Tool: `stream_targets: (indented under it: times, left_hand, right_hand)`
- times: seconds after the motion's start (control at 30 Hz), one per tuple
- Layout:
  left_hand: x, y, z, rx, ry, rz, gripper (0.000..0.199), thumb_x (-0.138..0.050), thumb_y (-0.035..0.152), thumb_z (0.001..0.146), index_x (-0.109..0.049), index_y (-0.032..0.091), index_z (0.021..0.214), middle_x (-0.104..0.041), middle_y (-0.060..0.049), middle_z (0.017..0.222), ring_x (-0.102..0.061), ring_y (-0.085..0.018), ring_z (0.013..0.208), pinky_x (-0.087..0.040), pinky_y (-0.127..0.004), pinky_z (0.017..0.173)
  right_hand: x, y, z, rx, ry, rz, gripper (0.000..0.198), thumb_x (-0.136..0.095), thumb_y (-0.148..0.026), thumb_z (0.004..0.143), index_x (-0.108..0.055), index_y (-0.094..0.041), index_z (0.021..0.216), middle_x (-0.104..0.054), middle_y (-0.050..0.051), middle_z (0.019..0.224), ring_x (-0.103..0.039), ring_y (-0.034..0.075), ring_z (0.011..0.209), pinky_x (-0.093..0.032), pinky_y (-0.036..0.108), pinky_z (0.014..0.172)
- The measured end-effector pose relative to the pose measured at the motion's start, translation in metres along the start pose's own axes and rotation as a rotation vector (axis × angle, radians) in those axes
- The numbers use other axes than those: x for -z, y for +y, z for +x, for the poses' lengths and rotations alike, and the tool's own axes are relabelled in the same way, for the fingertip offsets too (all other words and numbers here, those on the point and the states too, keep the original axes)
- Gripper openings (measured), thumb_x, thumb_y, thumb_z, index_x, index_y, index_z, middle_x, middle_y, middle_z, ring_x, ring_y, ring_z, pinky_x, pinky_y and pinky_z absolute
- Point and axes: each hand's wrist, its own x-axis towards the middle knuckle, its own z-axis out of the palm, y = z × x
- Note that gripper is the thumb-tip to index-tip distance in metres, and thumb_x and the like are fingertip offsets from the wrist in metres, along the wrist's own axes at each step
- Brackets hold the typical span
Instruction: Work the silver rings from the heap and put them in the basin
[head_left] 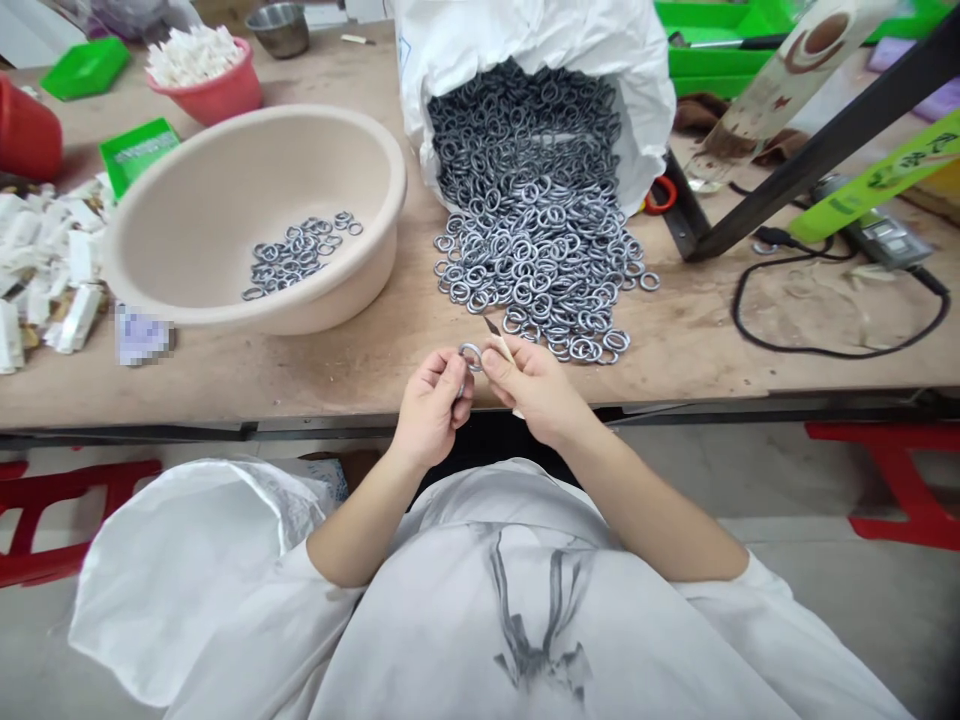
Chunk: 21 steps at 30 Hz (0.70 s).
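My left hand pinches a grey ring at the table's front edge, its fingers closed; part of another ring seems to show under the thumb. My right hand is closed around a thin knife with a pale handle and a small dark pointed blade, which points up and left. The right fingertips meet the ring's right side. Just beyond the hands, a heap of grey rings spills from a white sack lying on its side. Several similar rings lie inside a large beige basin to the left.
White pieces are piled at the left, near a red bowl of white bits and green trays. A black metal bar slants across the right, beside a looped cable. Red stools stand below.
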Motion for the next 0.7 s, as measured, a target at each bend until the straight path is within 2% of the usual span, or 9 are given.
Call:
stream_targets:
  times: [0.13,0.27,0.4,0.47,0.57,0.7]
  left_hand:
    - [-0.007,-0.007,-0.004,-0.035,-0.001,0.000,0.043,-0.078,0.051,0.073,-0.051,0.019,0.077,-0.044,0.009,0.055,-0.029,-0.001,0.039,-0.019,-0.013,0.036]
    - [-0.005,-0.009,-0.008,-0.010,-0.072,0.034,0.041,-0.076,0.050,0.075,-0.051,0.018,0.071,-0.038,0.009,0.049,-0.023,-0.002,0.037,-0.016,-0.014,0.036]
    - [-0.003,-0.007,-0.010,0.019,-0.118,0.053,0.041,-0.074,0.049,0.077,-0.050,0.017,0.067,-0.037,0.008,0.047,-0.022,-0.002,0.037,-0.016,-0.014,0.035]
    - [-0.003,-0.006,-0.011,0.017,-0.117,0.037,0.042,-0.074,0.049,0.078,-0.049,0.017,0.066,-0.036,0.009,0.046,-0.021,-0.002,0.036,-0.017,-0.014,0.035]
    - [-0.003,-0.004,-0.010,0.024,-0.097,0.012,0.040,-0.074,0.046,0.078,-0.047,0.018,0.067,-0.035,0.009,0.045,-0.020,-0.002,0.035,-0.017,-0.014,0.034]
    - [-0.005,-0.002,-0.010,0.062,-0.068,0.004,0.038,-0.075,0.044,0.077,-0.048,0.018,0.069,-0.033,0.011,0.045,-0.019,-0.002,0.034,-0.016,-0.014,0.034]
  right_hand:
    - [-0.011,0.007,-0.010,0.027,0.073,0.058,0.042,-0.063,-0.063,0.081,-0.050,-0.024,0.087,-0.056,-0.003,0.071,-0.055,0.013,0.061,-0.047,0.026,0.056]
    - [-0.005,0.008,-0.012,0.148,0.135,-0.106,0.032,-0.064,-0.050,0.085,-0.056,-0.023,0.098,-0.063,0.001,0.086,-0.059,0.015,0.078,-0.050,0.028,0.070]
    - [0.008,-0.001,-0.015,0.226,0.165,-0.339,0.025,-0.057,-0.044,0.091,-0.060,-0.019,0.089,-0.058,-0.001,0.076,-0.053,0.013,0.070,-0.042,0.026,0.067]
    - [0.013,-0.006,-0.019,0.290,0.130,-0.495,0.028,-0.056,-0.044,0.093,-0.062,-0.018,0.086,-0.056,-0.002,0.071,-0.049,0.012,0.064,-0.037,0.026,0.063]
    - [0.014,-0.008,-0.027,0.418,0.057,-0.708,0.033,-0.054,-0.044,0.096,-0.060,-0.018,0.077,-0.052,-0.002,0.066,-0.044,0.011,0.060,-0.031,0.026,0.061]
    - [0.011,-0.005,-0.031,0.514,0.053,-0.877,0.038,-0.054,-0.045,0.096,-0.056,-0.019,0.070,-0.050,-0.002,0.063,-0.041,0.011,0.059,-0.026,0.028,0.060]
